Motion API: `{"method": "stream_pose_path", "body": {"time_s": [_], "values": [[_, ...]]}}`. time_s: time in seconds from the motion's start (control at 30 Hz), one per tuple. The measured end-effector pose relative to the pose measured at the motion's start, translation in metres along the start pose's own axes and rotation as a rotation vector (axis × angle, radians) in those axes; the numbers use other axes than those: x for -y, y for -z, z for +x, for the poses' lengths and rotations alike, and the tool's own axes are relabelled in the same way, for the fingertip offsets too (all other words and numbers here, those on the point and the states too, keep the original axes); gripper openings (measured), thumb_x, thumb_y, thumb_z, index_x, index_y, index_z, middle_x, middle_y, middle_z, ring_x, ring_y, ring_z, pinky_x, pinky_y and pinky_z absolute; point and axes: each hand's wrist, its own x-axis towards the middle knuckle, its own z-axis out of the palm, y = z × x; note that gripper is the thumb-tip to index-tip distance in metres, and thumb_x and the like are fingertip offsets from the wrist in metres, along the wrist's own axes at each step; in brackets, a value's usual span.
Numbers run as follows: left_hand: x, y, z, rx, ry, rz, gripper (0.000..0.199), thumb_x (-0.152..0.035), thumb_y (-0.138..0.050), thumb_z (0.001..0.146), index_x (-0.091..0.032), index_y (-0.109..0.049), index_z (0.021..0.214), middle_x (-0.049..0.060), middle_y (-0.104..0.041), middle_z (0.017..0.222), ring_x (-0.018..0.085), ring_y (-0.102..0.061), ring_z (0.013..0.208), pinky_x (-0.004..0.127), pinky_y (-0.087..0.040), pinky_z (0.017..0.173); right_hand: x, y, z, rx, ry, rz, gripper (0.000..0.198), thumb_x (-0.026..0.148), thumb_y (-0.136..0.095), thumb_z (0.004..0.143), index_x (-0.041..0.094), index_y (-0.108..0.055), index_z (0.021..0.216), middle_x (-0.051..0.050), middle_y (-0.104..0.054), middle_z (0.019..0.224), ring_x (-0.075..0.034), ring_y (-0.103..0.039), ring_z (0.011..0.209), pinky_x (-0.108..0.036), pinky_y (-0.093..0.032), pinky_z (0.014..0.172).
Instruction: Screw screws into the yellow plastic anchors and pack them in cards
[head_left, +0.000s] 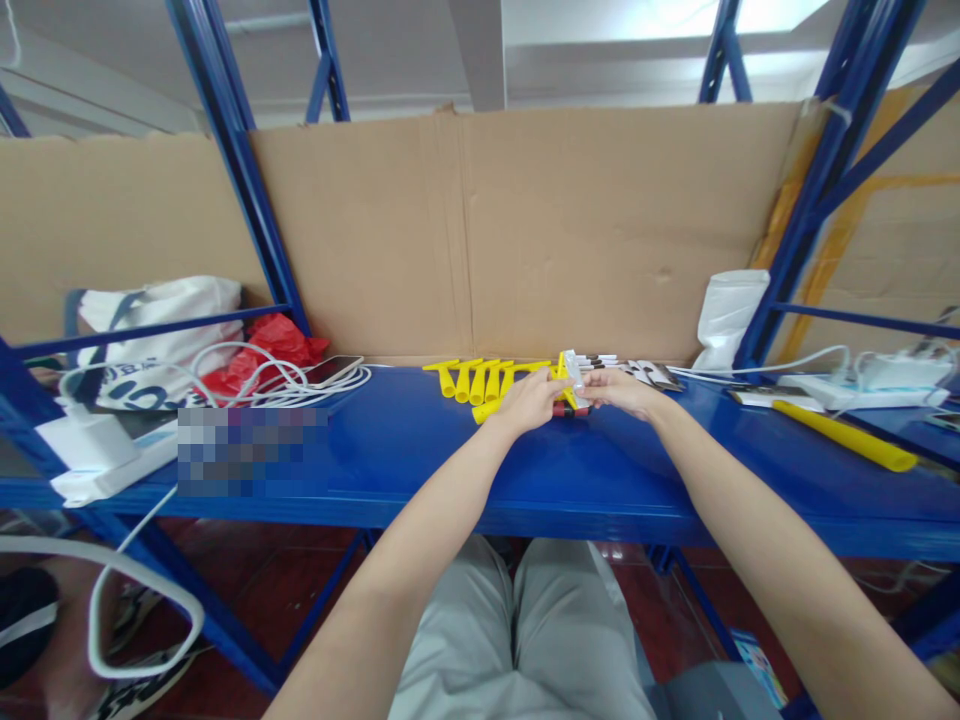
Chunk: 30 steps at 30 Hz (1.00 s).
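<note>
My left hand [529, 402] is closed around a yellow T-shaped scraper [486, 411], its handle end pointing left and its wide head turned toward my right hand [619, 391]. With pinched fingers, my right hand grips a clear, whitish strip [576, 370] against that head. Several matching yellow scrapers [463, 384] lie in a row just beyond my left hand. Under the held head is a dark red and black object [571, 410], partly hidden. Behind my right hand lie several thin white pieces with dark ends [598, 360] and black-and-white packets [654, 375].
On the blue shelf top [420, 470], a long yellow tube [847, 436] and a power strip [862, 390] lie right. White cables [300, 385], a red bag [262, 345] and a charger [86, 440] sit left. A cardboard wall [525, 220] closes the back, between blue posts.
</note>
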Motion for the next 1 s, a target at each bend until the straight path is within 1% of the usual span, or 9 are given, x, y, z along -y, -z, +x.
{"method": "stream_pose_path", "body": {"time_s": [0.1,0.23,0.33,0.47,0.63,0.77,0.87,1.0], "values": [[-0.004,0.003,0.000,0.021,-0.021,0.020,0.041,-0.019,-0.039,0.091,-0.029,-0.059,0.126,0.007,-0.057,0.100,0.019,-0.057,0.094,0.029,-0.046,0.081,0.000,0.002,0.001,-0.019,-0.045,0.020,0.015,0.024,-0.067,0.057,0.016,-0.058,0.065,0.002,-0.057,0.060,-0.008,-0.049,0.057,-0.022,-0.036,0.055],[-0.011,0.005,0.000,0.053,-0.036,0.039,0.043,-0.016,-0.040,0.090,-0.030,-0.058,0.127,0.007,-0.057,0.103,0.019,-0.058,0.093,0.029,-0.046,0.078,-0.002,0.003,0.004,-0.130,-0.029,0.143,0.009,0.016,-0.063,0.057,0.017,-0.054,0.061,0.002,-0.055,0.058,-0.008,-0.048,0.055,-0.020,-0.036,0.052],[-0.014,0.006,-0.001,0.057,-0.057,0.035,0.043,-0.018,-0.039,0.091,-0.031,-0.055,0.128,0.007,-0.057,0.104,0.019,-0.058,0.096,0.029,-0.047,0.079,-0.002,0.003,0.007,-0.209,0.006,0.234,0.011,0.018,-0.064,0.058,0.018,-0.053,0.059,0.002,-0.055,0.058,-0.009,-0.049,0.058,-0.020,-0.037,0.053],[-0.016,0.005,-0.001,0.035,-0.073,0.028,0.041,-0.021,-0.035,0.094,-0.029,-0.054,0.129,0.007,-0.057,0.107,0.019,-0.058,0.097,0.030,-0.048,0.081,-0.001,0.000,0.008,-0.267,0.027,0.207,0.014,0.027,-0.068,0.062,0.017,-0.057,0.061,0.001,-0.058,0.062,-0.009,-0.049,0.059,-0.021,-0.038,0.054],[-0.017,0.003,-0.002,0.041,-0.076,0.043,0.043,-0.023,-0.034,0.094,-0.027,-0.047,0.135,0.008,-0.057,0.111,0.020,-0.058,0.097,0.032,-0.048,0.082,-0.002,0.000,0.008,-0.271,0.067,0.167,0.021,0.034,-0.070,0.062,0.017,-0.057,0.061,0.002,-0.056,0.061,-0.008,-0.047,0.058,-0.021,-0.038,0.055],[-0.016,0.001,-0.002,0.038,-0.083,0.066,0.047,-0.023,-0.036,0.094,-0.026,-0.038,0.141,0.008,-0.055,0.114,0.020,-0.057,0.099,0.033,-0.048,0.085,-0.003,0.000,0.007,-0.256,0.115,0.146,0.026,0.036,-0.072,0.061,0.017,-0.055,0.059,0.003,-0.055,0.059,-0.008,-0.046,0.056,-0.022,-0.038,0.056],[-0.016,0.001,-0.002,0.054,-0.096,0.082,0.047,-0.023,-0.036,0.093,-0.027,-0.040,0.140,0.009,-0.056,0.112,0.020,-0.058,0.098,0.033,-0.048,0.084,-0.002,0.001,0.007,-0.237,0.117,0.154,0.024,0.033,-0.073,0.061,0.017,-0.056,0.059,0.003,-0.056,0.057,-0.007,-0.048,0.056,-0.021,-0.038,0.056],[-0.016,0.003,-0.002,0.073,-0.103,0.090,0.045,-0.022,-0.035,0.093,-0.027,-0.046,0.137,0.010,-0.057,0.110,0.021,-0.059,0.095,0.032,-0.049,0.080,-0.001,0.002,0.006,-0.198,0.044,0.238,0.018,0.026,-0.075,0.060,0.016,-0.060,0.061,0.001,-0.060,0.060,-0.008,-0.052,0.057,-0.019,-0.040,0.055]]}}
